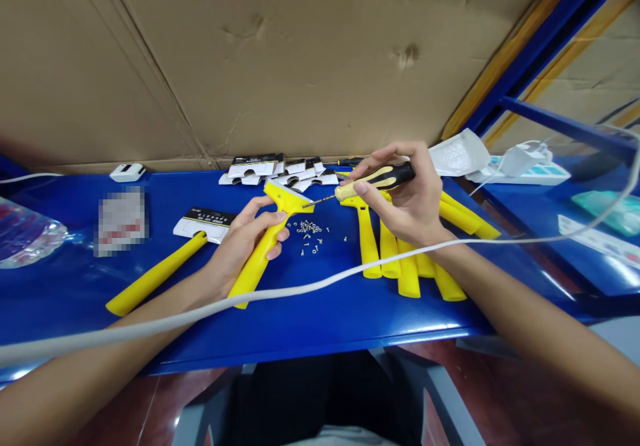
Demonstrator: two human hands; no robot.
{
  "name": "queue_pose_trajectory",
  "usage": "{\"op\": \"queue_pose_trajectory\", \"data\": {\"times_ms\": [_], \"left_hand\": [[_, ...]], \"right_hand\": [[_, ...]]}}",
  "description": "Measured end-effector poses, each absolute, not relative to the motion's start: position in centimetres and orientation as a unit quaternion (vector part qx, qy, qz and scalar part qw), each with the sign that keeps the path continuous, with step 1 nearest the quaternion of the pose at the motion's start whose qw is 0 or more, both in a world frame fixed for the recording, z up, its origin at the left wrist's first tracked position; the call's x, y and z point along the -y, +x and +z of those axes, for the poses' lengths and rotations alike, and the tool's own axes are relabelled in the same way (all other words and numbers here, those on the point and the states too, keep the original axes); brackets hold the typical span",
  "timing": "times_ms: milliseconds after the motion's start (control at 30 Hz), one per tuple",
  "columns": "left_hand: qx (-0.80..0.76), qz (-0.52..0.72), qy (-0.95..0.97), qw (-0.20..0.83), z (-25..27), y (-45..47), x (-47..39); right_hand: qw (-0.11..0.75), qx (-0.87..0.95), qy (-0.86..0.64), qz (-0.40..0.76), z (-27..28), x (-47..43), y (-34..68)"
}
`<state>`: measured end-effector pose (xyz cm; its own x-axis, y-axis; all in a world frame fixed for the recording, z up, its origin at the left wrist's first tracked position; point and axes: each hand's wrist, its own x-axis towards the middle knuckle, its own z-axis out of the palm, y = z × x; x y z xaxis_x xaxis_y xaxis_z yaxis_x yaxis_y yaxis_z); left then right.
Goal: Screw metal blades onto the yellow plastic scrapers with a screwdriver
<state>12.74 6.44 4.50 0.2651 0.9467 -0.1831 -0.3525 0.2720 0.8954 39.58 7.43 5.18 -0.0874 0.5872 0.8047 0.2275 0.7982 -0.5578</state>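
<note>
My left hand [257, 233] is wrapped round the handle of a yellow scraper [257, 263], its wide head tilted up toward the right. In my right hand [407, 196] is a screwdriver [383, 178] with a cream and black handle. Its thin shaft points left, and the tip meets the right end of the scraper head. Whether a screw sits under the tip is too small to see. Below the shaft, a scatter of small screws and nuts [309, 227] lies on the blue table [310, 323]. Several yellow scrapers [369, 243] lie under and beside my right hand.
Black-and-white cards [253, 166] are piled at the back. Another yellow scraper [157, 274] with a card [200, 223] lies on the left. A white cable [310, 286] hangs across the view before my forearms. A power strip [525, 171] is at the right; cardboard [310, 66] stands behind.
</note>
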Motion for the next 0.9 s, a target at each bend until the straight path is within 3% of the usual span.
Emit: {"op": "queue_pose_trajectory", "data": {"times_ms": [133,333,500,700,900], "left_hand": [[-0.387,0.469,0.388,0.692,4.29,12.59,-6.68],[-0.395,0.470,0.383,0.690,4.33,12.67,-6.70],[-0.391,0.474,0.386,0.688,4.35,12.63,-6.73],[-0.402,0.466,0.389,0.685,4.18,12.51,-6.86],[-0.403,0.471,0.382,0.685,4.09,12.51,-7.22]], "right_hand": [[0.585,0.744,-0.238,0.218,5.24,-7.09,39.43],[0.604,0.736,-0.293,0.089,5.23,-6.93,39.36],[0.577,0.754,-0.241,0.203,5.37,-6.85,39.31],[0.585,0.745,-0.310,0.084,5.54,-6.68,39.42],[0.575,0.752,-0.252,0.202,5.36,-6.92,39.53]]}}
